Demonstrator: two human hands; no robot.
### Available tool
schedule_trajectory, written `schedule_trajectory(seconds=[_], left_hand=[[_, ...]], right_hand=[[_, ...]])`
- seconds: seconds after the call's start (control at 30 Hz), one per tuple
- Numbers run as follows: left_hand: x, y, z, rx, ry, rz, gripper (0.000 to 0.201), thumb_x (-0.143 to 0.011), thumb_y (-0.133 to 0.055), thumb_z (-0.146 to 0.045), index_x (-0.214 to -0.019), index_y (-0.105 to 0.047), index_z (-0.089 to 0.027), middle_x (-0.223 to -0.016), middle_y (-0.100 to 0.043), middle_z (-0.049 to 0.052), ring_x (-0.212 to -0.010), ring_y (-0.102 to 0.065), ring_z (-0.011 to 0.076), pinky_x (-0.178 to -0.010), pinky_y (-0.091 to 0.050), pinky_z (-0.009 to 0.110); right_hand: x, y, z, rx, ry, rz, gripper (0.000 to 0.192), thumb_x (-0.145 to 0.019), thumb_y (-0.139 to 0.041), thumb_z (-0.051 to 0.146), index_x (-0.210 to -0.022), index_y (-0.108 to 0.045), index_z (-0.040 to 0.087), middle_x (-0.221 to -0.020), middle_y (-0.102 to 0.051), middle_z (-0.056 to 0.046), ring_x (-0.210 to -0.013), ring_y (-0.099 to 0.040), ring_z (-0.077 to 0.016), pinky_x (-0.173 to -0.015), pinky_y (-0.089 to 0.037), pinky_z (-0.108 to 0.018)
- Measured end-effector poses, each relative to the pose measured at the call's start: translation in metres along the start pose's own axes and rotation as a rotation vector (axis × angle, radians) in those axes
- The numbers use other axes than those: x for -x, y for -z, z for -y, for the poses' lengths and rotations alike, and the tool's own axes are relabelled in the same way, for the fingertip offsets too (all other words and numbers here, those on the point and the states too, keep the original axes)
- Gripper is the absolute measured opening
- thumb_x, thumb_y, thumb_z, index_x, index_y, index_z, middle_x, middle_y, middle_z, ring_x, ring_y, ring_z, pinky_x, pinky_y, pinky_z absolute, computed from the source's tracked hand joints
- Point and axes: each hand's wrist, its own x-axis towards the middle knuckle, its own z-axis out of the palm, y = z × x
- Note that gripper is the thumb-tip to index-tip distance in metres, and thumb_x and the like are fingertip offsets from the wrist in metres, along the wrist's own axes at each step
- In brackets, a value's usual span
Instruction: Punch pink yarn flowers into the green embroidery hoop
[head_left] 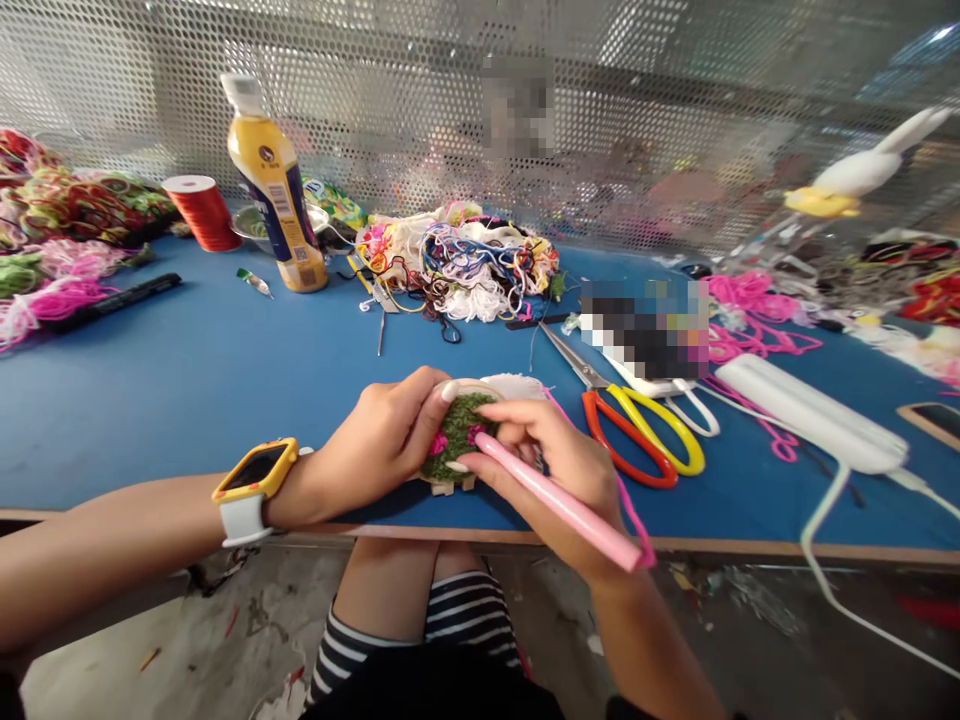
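Observation:
My left hand is closed on the rim of a small round embroidery hoop, its thumb over the upper edge. Green looped yarn fills the hoop, with two magenta patches in it. My right hand grips a pink punch needle pen low on its barrel. The pen slants across the hoop, its front end at the right magenta patch; the needle tip is hidden. Bright pink yarn comes out of the pen's back end. White fringed fabric shows behind the hoop.
Right of the hoop lie scissors with red and yellow handles, and a white power bank with cables. Behind stand a yarn heap, a yellow drink bottle and a red spool. A perforated metal panel backs the blue table.

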Motion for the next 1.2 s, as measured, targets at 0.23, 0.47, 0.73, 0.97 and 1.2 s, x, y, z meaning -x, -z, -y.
schedule_trajectory(seconds=[0.23,0.47,0.73,0.97,1.2], left_hand=[[-0.003,0.0,0.001,0.02,0.012,-0.005,0.027,-0.101,-0.037,-0.028,-0.084,-0.056,-0.017,-0.058,-0.051,-0.005,-0.047,-0.04,0.0065,-0.048,-0.033,0.017],[-0.004,-0.001,0.004,0.055,0.001,0.003,0.025,-0.101,-0.037,-0.026,-0.083,-0.054,-0.017,-0.058,-0.045,-0.007,-0.048,-0.038,0.0056,-0.048,-0.032,0.016],[-0.006,-0.004,0.006,0.064,0.041,-0.004,0.028,-0.1,-0.038,-0.024,-0.072,-0.042,-0.019,-0.054,-0.037,-0.009,-0.046,-0.034,0.0053,-0.046,-0.028,0.017],[-0.006,-0.004,0.005,0.059,0.047,-0.005,0.028,-0.1,-0.038,-0.024,-0.072,-0.042,-0.019,-0.054,-0.036,-0.009,-0.046,-0.033,0.0056,-0.046,-0.028,0.017],[-0.005,-0.004,0.004,0.052,0.042,-0.011,0.028,-0.1,-0.038,-0.024,-0.073,-0.043,-0.019,-0.055,-0.035,-0.009,-0.046,-0.033,0.0053,-0.046,-0.028,0.017]], right_hand=[[0.029,-0.018,0.01,-0.097,-0.227,-0.255,0.023,-0.084,-0.067,0.013,-0.105,-0.067,0.022,-0.09,-0.071,-0.002,-0.073,-0.066,-0.0137,-0.068,-0.056,-0.027],[0.037,-0.016,0.008,-0.305,-0.214,-0.256,0.007,-0.089,-0.057,0.014,-0.087,-0.06,0.02,-0.084,-0.062,-0.004,-0.078,-0.061,-0.017,-0.068,-0.052,-0.031],[0.043,-0.016,0.007,-0.388,-0.19,-0.263,0.008,-0.088,-0.054,0.014,-0.084,-0.054,0.021,-0.081,-0.056,-0.002,-0.074,-0.055,-0.0162,-0.066,-0.045,-0.03],[0.044,-0.017,0.006,-0.37,-0.169,-0.281,0.007,-0.088,-0.053,0.014,-0.087,-0.054,0.021,-0.082,-0.057,-0.003,-0.075,-0.056,-0.0172,-0.067,-0.045,-0.031],[0.043,-0.017,0.006,-0.3,-0.146,-0.269,0.006,-0.088,-0.053,0.015,-0.089,-0.054,0.021,-0.084,-0.057,-0.003,-0.077,-0.057,-0.0177,-0.068,-0.048,-0.031]])
